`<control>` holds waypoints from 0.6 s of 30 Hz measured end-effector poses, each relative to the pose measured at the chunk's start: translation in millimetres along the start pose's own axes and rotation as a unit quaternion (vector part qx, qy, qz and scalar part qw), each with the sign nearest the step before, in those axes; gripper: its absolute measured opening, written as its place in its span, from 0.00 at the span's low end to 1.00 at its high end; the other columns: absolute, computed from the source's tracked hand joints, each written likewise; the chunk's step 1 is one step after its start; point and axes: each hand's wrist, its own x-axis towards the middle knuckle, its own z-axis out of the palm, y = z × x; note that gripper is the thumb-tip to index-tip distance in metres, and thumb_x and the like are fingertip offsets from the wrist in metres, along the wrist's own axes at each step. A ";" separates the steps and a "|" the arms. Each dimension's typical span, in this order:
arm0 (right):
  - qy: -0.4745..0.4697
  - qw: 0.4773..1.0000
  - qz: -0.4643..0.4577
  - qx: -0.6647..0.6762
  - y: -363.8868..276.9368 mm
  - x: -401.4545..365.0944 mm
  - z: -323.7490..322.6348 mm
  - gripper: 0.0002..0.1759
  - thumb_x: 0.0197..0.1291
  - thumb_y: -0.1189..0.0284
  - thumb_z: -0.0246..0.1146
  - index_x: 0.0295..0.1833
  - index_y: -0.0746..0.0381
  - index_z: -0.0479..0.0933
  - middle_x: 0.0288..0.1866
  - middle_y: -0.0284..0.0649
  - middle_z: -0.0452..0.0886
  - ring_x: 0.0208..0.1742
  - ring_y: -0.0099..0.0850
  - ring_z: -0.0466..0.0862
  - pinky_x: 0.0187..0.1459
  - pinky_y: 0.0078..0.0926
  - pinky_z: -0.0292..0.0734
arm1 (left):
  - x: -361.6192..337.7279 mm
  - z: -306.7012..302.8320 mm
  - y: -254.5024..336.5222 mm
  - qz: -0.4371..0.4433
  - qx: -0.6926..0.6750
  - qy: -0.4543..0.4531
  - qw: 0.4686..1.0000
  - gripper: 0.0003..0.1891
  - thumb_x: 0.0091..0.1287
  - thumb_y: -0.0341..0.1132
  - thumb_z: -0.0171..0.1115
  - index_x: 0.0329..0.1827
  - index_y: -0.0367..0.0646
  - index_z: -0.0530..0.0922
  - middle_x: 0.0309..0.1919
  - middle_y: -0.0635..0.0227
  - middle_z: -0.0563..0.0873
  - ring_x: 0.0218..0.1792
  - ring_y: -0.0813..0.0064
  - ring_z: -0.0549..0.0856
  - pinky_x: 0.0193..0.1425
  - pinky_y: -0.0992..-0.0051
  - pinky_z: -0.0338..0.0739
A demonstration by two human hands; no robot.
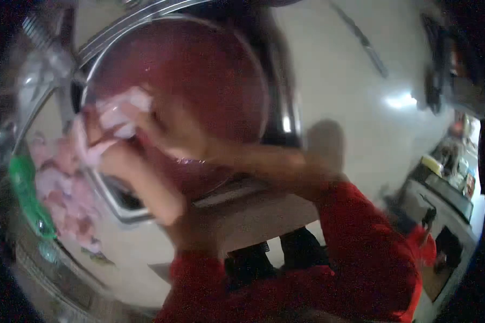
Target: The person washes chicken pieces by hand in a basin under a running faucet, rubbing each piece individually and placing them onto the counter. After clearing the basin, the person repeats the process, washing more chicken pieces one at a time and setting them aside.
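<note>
A large round metal bowl point(265, 102) of cloudy red liquid sits in a sink. At its left side, pale pink pieces that look like raw meat point(139, 98) are gathered between my hands. My left hand point(105, 145) is curled around some of them at the rim. Reaching in from the right over the liquid, my right hand point(172, 129) has its fingers closed on the same pieces. Motion blurs both hands and hides the exact finger positions. More pink and white pieces point(67, 202) lie in a heap left of the sink.
A green object point(31, 196) lies beyond the heap at the left. Clear plastic or glassware point(35, 81) stands at the upper left. A long thin utensil, perhaps a knife point(367, 46), rests on the pale countertop point(334, 91). Assorted items point(450, 161) stand at the far right.
</note>
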 end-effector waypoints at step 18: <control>0.032 0.996 0.041 -0.067 40.6 12.1 -52.5 0.15 0.73 0.65 0.50 0.53 0.61 0.76 0.51 0.43 0.82 0.54 0.35 0.81 0.58 0.36 0.75 | -49.0 79.7 -65.8 -0.029 0.166 -0.154 0.974 0.09 0.68 0.32 0.60 0.44 0.36 0.83 0.41 0.59 0.85 0.37 0.67 0.85 0.36 0.71 0.80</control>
